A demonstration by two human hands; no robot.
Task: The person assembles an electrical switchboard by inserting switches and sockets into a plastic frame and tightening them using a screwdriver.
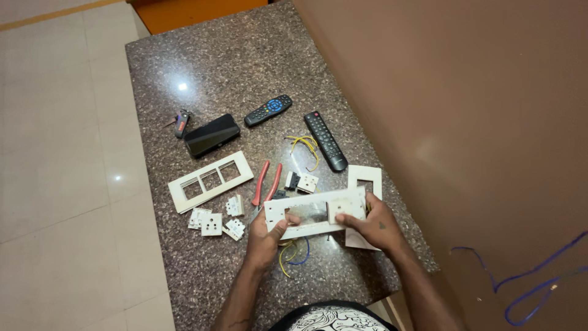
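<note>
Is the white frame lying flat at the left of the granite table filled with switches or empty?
Empty: the white frame shows granite table through its openings; loose switch modules lie beside it.

bench (202, 61): was speckled brown-grey granite | plate (315, 211): white | pliers (267, 182): red handles | remotes (326, 140): black | wall (465, 110): brown

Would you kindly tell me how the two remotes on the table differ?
The left remote is short and rounded with a blue button ring; the right remote is long, slim and plain black. The left one points up-right, the right one up-left. Both lie flat, untouched, on the granite table.
</note>
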